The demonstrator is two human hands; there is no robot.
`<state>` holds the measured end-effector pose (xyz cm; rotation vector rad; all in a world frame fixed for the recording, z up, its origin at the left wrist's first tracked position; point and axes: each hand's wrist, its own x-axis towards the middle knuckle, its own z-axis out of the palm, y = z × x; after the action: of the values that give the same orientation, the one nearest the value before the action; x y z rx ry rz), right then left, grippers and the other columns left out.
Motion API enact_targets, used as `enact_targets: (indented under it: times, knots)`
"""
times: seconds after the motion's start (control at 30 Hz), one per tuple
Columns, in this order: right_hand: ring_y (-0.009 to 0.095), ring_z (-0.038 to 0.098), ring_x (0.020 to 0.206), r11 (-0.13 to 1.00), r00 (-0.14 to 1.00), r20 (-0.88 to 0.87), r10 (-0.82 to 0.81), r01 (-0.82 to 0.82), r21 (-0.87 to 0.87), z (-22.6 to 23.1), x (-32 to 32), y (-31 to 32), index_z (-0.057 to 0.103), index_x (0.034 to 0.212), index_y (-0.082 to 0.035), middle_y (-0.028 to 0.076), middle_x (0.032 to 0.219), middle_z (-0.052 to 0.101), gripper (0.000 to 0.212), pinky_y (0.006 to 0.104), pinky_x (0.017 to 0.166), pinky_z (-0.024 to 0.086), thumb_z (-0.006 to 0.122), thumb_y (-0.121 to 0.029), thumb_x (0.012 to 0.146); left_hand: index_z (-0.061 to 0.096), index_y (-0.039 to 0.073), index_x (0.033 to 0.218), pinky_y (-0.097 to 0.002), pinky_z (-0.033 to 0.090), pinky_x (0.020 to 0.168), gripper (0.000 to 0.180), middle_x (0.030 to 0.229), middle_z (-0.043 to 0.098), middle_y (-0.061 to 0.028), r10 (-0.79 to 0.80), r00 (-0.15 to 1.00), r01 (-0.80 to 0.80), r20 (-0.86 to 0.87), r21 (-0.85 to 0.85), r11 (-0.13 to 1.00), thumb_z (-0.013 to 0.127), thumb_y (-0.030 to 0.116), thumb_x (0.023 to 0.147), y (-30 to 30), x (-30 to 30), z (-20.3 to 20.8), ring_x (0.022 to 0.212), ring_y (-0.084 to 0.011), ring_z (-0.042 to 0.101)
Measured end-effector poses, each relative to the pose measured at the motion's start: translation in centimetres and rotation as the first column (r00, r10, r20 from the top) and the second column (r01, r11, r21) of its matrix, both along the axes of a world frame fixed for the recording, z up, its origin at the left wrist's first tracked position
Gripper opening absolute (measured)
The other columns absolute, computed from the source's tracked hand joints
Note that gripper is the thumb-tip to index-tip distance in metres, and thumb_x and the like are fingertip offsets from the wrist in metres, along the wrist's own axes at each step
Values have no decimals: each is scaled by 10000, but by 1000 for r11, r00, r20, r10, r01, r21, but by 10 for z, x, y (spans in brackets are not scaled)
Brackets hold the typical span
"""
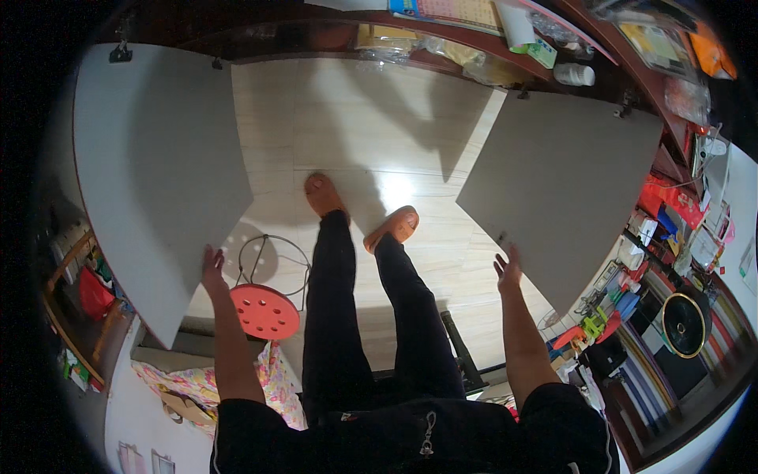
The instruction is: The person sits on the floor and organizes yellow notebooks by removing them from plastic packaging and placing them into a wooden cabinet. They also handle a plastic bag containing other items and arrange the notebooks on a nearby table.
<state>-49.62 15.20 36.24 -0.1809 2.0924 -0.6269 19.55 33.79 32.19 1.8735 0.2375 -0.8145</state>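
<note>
Two grey cabinet doors stand swung out on hinges, one on either side of me. My left hand (212,268) is at the free edge of the left door (170,158), its fingers stretched upward. It looks close to or touching the door; I cannot tell which. On the other side, my right hand (509,269) has its fingers apart at the edge of the right door (560,182), with one fingertip over the door's face. Neither hand is wrapped round anything.
A red round stool (264,310) with metal legs stands beside my left forearm. Plastic-wrapped packages (387,41) and a white bottle (574,75) sit along the cabinet at the far side. A crowded shelf (632,316) and a round fan-like object (684,325) are at right.
</note>
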Motion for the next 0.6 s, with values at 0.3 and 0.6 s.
enact_targets:
  times: [0.3, 0.6]
  knots:
    - [255, 568, 680, 907, 857, 301, -418, 409, 98, -73, 34, -52, 548, 893, -21, 128, 867, 599, 515, 358, 609, 486, 402, -514, 861, 234, -10, 1321, -377, 444, 886, 501, 1354, 272, -122, 291, 956, -294, -43, -79, 953, 423, 197, 906, -32, 0, -5, 1100, -308, 468]
    - [238, 556, 844, 842, 714, 449, 538, -486, -235, -199, 268, -305, 490, 1048, -79, 69, 1002, 556, 391, 344, 691, 463, 467, -428, 872, 430, 44, 1186, -327, 491, 756, 337, 1090, 545, -120, -175, 868, 134, -465, -120, 984, 480, 168, 876, -114, -82, -128, 896, -239, 584]
